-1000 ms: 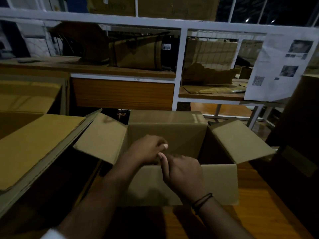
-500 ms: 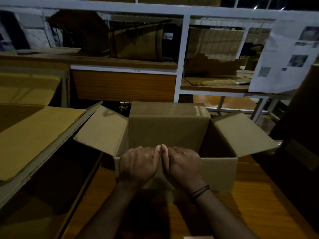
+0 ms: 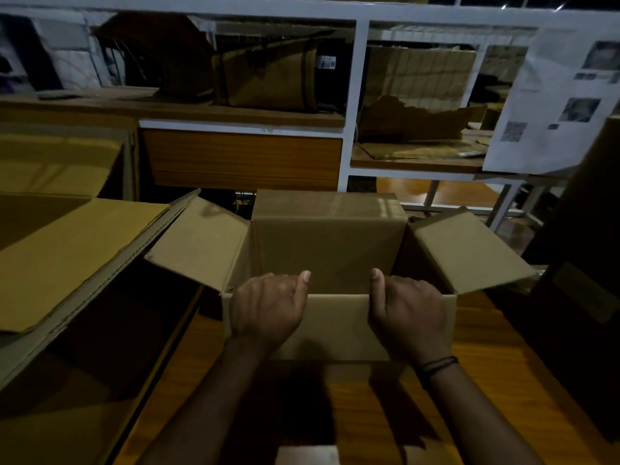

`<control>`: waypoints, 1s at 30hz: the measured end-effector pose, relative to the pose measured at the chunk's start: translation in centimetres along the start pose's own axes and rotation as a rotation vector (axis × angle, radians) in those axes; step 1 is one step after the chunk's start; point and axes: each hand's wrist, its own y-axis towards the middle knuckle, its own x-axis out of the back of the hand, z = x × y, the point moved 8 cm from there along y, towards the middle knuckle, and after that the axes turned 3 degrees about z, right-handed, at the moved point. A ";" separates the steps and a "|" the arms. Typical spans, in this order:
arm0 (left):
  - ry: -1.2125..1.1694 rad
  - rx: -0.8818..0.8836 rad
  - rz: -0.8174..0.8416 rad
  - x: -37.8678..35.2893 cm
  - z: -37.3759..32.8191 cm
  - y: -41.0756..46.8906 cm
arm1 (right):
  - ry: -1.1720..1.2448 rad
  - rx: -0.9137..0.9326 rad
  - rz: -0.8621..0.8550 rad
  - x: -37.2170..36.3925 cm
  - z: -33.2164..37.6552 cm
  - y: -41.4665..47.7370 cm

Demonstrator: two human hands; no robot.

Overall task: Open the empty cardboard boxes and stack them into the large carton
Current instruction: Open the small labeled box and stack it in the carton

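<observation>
An open brown cardboard box stands on the wooden table in front of me, its side flaps spread left and right and its far flap upright. My left hand grips the near wall's top edge left of centre, thumb over the rim. My right hand grips the same edge right of centre, with a dark band on its wrist. The inside of the box is dark and looks empty. A large carton with wide open flaps stands at the left, touching the box's left flap.
A white-framed shelf with worn cartons rises behind the table. A printed paper sheet hangs at the right. A tall dark carton stands close on the right. The wooden tabletop shows around the box.
My hands were together at the middle of the near flap; they have slid apart along the box's near edge. The near flap is folded down against the front.
</observation>
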 end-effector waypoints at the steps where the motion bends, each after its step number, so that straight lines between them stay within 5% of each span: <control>1: 0.011 0.038 0.014 0.2 0.0 0.1 | -0.012 -0.057 0.041 -0.1 -0.1 0.3; 8: 0.179 0.429 0.520 -1.9 3.6 -0.4 | -0.198 -0.242 0.439 -1.5 -2.3 1.6; 12: 0.062 0.507 0.627 -2.4 4.7 -0.6 | -0.181 -0.382 0.612 -1.8 -4.8 1.7; 21: -0.102 0.497 0.464 -1.1 5.8 -1.8 | -0.186 -0.351 0.601 0.0 -5.0 1.4; 26: -0.660 0.566 0.284 -0.7 8.2 -3.2 | -0.052 -0.481 0.529 1.7 -5.3 -1.1; 30: -1.036 0.608 0.170 1.2 11.3 -4.0 | 0.320 -0.586 0.471 5.1 -5.4 -1.9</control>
